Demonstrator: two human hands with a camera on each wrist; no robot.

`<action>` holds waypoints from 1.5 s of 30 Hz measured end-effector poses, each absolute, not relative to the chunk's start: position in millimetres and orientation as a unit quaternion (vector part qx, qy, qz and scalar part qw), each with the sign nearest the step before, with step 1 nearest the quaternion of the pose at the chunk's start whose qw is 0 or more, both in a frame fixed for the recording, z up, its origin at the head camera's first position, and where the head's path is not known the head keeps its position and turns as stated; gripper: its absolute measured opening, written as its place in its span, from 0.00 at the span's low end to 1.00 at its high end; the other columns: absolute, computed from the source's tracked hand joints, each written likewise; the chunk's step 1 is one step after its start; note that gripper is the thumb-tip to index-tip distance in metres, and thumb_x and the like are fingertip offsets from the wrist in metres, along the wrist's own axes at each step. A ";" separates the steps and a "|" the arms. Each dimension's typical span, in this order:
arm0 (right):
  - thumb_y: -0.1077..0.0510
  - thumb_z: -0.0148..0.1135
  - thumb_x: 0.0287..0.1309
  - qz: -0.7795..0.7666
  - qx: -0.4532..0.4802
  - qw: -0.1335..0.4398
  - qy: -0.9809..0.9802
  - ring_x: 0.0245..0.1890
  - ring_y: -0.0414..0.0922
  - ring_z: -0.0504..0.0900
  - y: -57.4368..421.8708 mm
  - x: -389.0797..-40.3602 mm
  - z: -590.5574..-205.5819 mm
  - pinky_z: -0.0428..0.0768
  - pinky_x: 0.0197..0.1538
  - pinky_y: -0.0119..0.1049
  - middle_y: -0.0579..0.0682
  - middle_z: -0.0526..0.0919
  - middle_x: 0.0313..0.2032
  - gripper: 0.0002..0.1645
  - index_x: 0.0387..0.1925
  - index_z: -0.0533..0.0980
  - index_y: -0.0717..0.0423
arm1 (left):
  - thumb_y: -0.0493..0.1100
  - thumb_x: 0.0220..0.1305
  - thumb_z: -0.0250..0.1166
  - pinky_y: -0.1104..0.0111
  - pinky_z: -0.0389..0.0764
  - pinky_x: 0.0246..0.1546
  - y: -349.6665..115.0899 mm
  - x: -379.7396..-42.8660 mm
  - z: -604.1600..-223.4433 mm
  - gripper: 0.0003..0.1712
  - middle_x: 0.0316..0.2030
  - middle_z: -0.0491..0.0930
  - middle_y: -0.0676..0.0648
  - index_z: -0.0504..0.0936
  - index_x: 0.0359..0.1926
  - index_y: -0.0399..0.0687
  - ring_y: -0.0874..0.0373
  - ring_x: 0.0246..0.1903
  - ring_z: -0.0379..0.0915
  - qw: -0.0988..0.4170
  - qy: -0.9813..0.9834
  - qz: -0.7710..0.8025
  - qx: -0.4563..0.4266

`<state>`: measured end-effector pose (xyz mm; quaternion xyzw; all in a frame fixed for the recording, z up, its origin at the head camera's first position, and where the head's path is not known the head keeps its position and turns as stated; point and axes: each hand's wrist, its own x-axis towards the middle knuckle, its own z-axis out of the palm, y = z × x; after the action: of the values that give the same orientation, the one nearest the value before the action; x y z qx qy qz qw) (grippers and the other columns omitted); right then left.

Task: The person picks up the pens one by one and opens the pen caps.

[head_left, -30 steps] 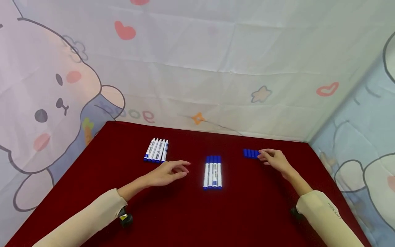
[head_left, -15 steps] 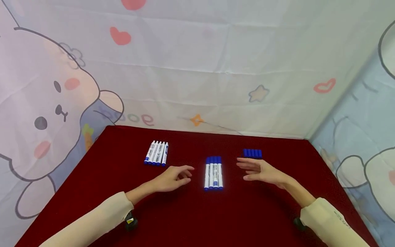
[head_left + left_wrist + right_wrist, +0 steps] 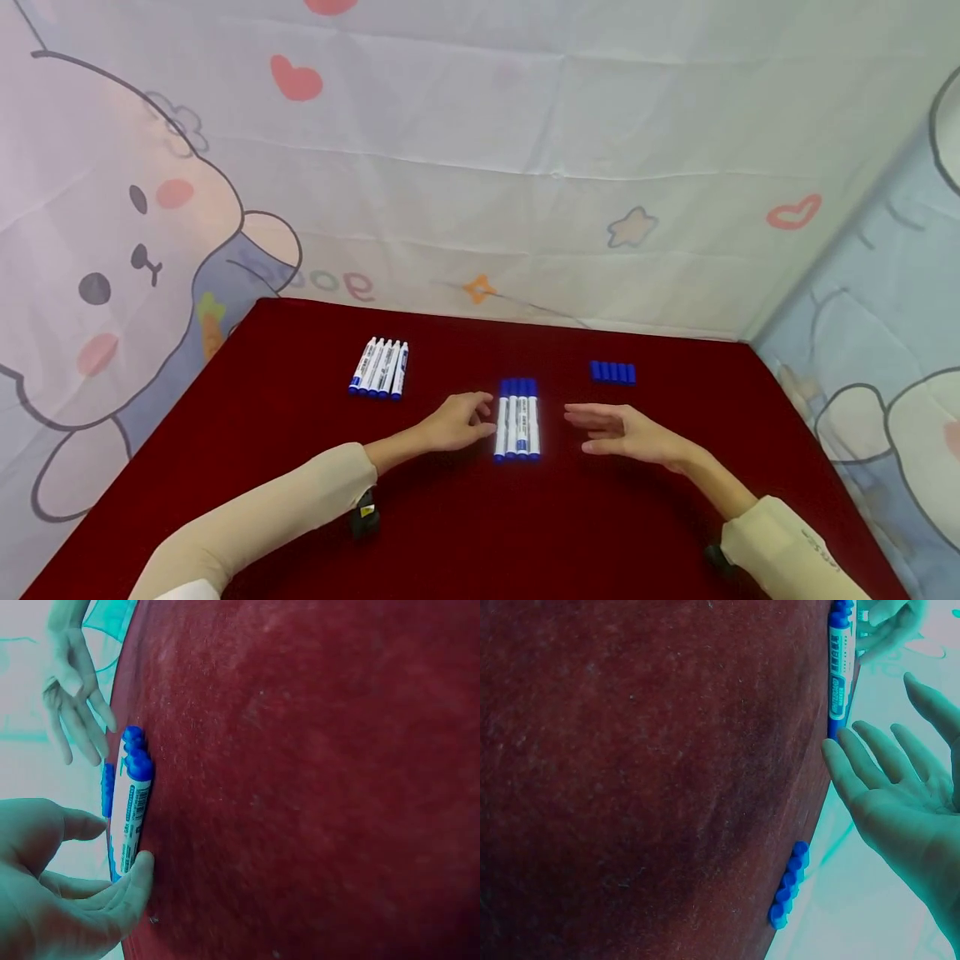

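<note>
A row of capped whiteboard markers point(image 3: 517, 422) lies side by side in the middle, white barrels towards the front and blue caps away from me. My left hand point(image 3: 455, 422) is at the row's left side, its loosely bent fingertips right at the outer marker. To the right of the row, my right hand point(image 3: 637, 435) hovers with fingers extended and holds nothing. Behind that hand sits a line of loose blue caps point(image 3: 613, 372), also seen in the right wrist view. Several uncapped markers point(image 3: 380, 368), tips pointing away, lie together at the back left.
A dark red cloth point(image 3: 480, 533) covers the table. Behind it hangs a pale printed curtain point(image 3: 465, 208), and another printed curtain point(image 3: 900, 333) borders the right side.
My right hand has left the loose caps and come left and nearer to me, its fingers straightening. My left hand has moved right, up to the middle row of markers.
</note>
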<state>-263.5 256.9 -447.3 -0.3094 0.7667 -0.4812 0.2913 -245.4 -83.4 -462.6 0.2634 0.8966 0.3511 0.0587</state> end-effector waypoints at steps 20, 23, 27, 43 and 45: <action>0.55 0.59 0.73 -0.476 -0.307 0.283 0.774 0.74 0.66 0.64 251.2 -259.0 -447.2 0.77 0.66 0.35 0.66 0.64 0.75 0.38 0.77 0.59 0.61 | 0.40 0.53 0.76 0.63 0.82 0.34 -58.1 -244.8 -460.0 0.33 0.47 0.77 0.36 0.77 0.58 0.28 0.52 0.33 0.75 0.068 0.938 0.283 0.187; 0.55 0.58 0.74 -0.472 -0.311 0.284 0.774 0.74 0.66 0.64 252.2 -258.3 -447.3 0.77 0.66 0.34 0.66 0.64 0.75 0.37 0.77 0.59 0.61 | 0.40 0.52 0.77 0.65 0.80 0.29 -64.2 -244.8 -458.4 0.27 0.40 0.78 0.41 0.80 0.52 0.34 0.53 0.30 0.75 0.061 0.951 0.257 0.163; 0.54 0.58 0.74 -0.470 -0.311 0.287 0.775 0.74 0.66 0.64 253.7 -257.7 -447.5 0.77 0.66 0.34 0.66 0.64 0.75 0.37 0.77 0.59 0.60 | 0.43 0.57 0.74 0.69 0.76 0.22 -76.3 -244.0 -455.0 0.19 0.31 0.78 0.47 0.82 0.47 0.38 0.57 0.24 0.75 0.070 0.958 0.247 0.128; 0.54 0.55 0.76 -0.467 -0.306 0.291 0.777 0.71 0.63 0.71 247.5 -255.6 -447.0 0.79 0.65 0.34 0.65 0.69 0.72 0.33 0.76 0.61 0.60 | 0.35 0.68 0.64 0.72 0.79 0.21 -117.6 -229.2 -439.3 0.15 0.32 0.85 0.41 0.84 0.55 0.38 0.61 0.22 0.79 0.173 0.866 0.432 0.184; 0.55 0.54 0.77 -0.472 -0.308 0.294 0.771 0.70 0.63 0.72 243.6 -255.5 -446.1 0.79 0.64 0.35 0.65 0.71 0.71 0.33 0.76 0.61 0.60 | 0.35 0.68 0.65 0.72 0.79 0.21 -117.9 -226.7 -437.0 0.15 0.32 0.85 0.40 0.84 0.55 0.39 0.59 0.22 0.80 0.171 0.857 0.438 0.209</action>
<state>-255.5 243.6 -446.1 -0.3085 0.7714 -0.4724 0.2943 -226.7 -117.9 -437.0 0.2095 0.8575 0.4378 0.1708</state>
